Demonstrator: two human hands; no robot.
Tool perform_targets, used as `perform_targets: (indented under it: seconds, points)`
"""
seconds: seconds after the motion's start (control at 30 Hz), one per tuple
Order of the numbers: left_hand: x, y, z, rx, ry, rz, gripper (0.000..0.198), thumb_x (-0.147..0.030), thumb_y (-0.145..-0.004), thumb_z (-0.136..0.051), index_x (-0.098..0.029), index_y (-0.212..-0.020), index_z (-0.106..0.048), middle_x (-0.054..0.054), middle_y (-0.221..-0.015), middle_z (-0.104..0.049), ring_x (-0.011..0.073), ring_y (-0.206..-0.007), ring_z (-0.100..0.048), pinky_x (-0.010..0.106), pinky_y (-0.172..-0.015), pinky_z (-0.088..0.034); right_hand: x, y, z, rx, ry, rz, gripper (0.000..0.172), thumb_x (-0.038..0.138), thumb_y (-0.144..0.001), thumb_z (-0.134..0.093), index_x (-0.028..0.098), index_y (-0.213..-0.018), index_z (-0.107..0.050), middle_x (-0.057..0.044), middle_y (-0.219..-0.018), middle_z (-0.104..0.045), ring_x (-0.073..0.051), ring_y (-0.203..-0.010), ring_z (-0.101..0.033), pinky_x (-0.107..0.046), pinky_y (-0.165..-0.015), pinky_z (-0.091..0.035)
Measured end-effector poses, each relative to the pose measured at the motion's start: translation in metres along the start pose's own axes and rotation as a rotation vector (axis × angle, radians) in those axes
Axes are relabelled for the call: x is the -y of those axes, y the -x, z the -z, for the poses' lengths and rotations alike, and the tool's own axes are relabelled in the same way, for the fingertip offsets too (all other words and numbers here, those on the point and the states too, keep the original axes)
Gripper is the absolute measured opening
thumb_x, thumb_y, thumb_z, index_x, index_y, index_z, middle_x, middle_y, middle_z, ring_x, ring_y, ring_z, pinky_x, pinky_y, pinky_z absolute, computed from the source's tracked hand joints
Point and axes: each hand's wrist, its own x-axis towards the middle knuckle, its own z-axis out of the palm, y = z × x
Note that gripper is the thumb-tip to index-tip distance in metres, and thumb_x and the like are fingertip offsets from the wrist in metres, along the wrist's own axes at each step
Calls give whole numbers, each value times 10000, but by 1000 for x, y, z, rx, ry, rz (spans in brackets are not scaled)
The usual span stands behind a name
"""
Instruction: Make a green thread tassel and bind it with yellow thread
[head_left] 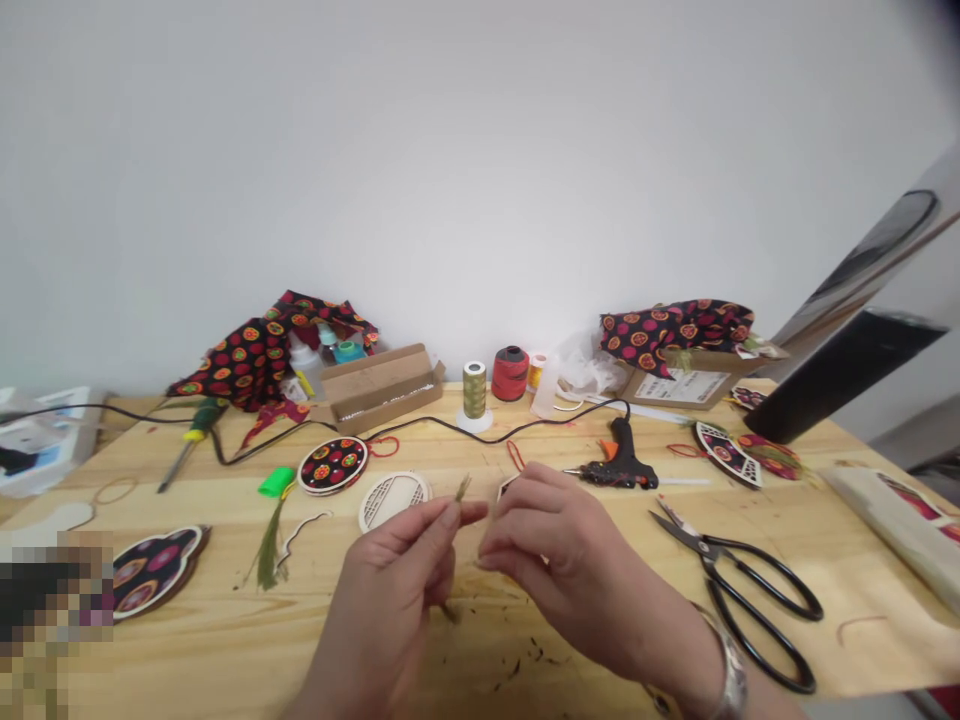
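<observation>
My left hand [401, 570] is closed, thumb against index finger, on a small bundle of olive-green thread [463, 489]. The top of the bundle sticks up above the thumb, and a loose end shows below the fingers. Close on its right, my right hand [574, 545] has its fingertips pinched together; whatever is between them is too fine to see. Behind the left hand lies a round white wooden lattice piece [386, 500]. A patterned piece behind the right hand is mostly hidden. To the left is a green thread tassel [271, 535] beside a bright green clip-like piece [277, 481].
A black glue gun [622, 460] and black-handled scissors [750, 590] lie on the right. At the back stand a green thread spool [474, 392], a red spool [510, 374] and an open cardboard box [390, 395]. A screwdriver [196, 430] lies left; a black cable [450, 432] crosses the table.
</observation>
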Motion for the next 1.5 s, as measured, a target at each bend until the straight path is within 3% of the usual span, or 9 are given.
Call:
perform_targets:
  seconds: [0.2,0.33,0.43,0.57,0.7,0.87,1.03,1.27,1.5]
  points:
    - [10,8,-5,75,-39,30,164,-292,-689,-717,-145,-617,-708,-24,-537,-528,59,-461,-277,196,-416,-199,-7,4,-6,-82,17,-37,162,185,-887,-525,182,-772,-639,-24,-765,-596,-158,-789,-484,-320,-786,-393]
    - [13,10,-3,78,-64,33,175,-297,-677,-723,-146,-593,-698,-44,-501,-471,69,-477,-296,188,-419,-215,-13,4,-8,-122,-88,-79,126,173,-855,-570,178,-757,-648,-21,-752,-599,-150,-770,-516,-299,-764,-409]
    - [14,10,-2,56,-64,38,174,-299,-653,-734,-144,-584,-697,-49,-504,-467,61,-469,-293,179,-417,-215,-22,6,-10,-285,-197,-223,111,162,-820,-594,183,-725,-646,-16,-733,-601,-149,-741,-533,-279,-703,-419]
    - [15,7,-1,42,-50,19,146,-280,-657,-730,-147,-599,-710,-42,-509,-491,57,-467,-309,166,-420,-224,-31,14,-12,-475,-440,-552,145,273,-805,-604,172,-706,-637,6,-654,-576,-122,-606,-489,-245,-575,-392]
    - [17,6,-1,35,-31,6,115,-261,-671,-725,-155,-626,-725,-40,-514,-501,59,-473,-313,157,-419,-243,-24,25,-24,-424,-663,-719,256,376,-804,-592,160,-692,-672,11,-611,-573,-108,-586,-459,-232,-572,-375]
    - [19,6,-1,31,33,22,112,-248,-686,-723,-154,-625,-716,-37,-540,-510,63,-491,-327,150,-418,-268,-11,34,-43,-328,-845,-819,180,341,-734,-667,189,-807,-732,-6,-709,-665,-124,-656,-522,-250,-655,-411]
    - [19,6,-4,52,63,63,141,-239,-674,-727,-138,-583,-691,-42,-532,-493,57,-479,-311,149,-409,-267,-6,33,-50,-415,-874,-763,129,275,-673,-714,181,-761,-712,-20,-755,-668,-147,-720,-575,-262,-688,-455]
    - [23,11,-5,53,-79,11,191,-281,-700,-705,-142,-577,-659,-41,-518,-462,70,-477,-313,174,-419,-262,-1,27,-44,-492,-657,-543,73,171,-687,-690,197,-756,-689,7,-694,-589,-106,-594,-492,-227,-556,-429]
    - [29,10,3,56,-357,-107,179,-334,-747,-661,-184,-656,-700,-25,-547,-512,106,-501,-397,200,-454,-328,-1,26,-43,-459,-605,-599,33,213,-696,-692,184,-689,-677,-1,-669,-572,-123,-610,-491,-249,-566,-423]
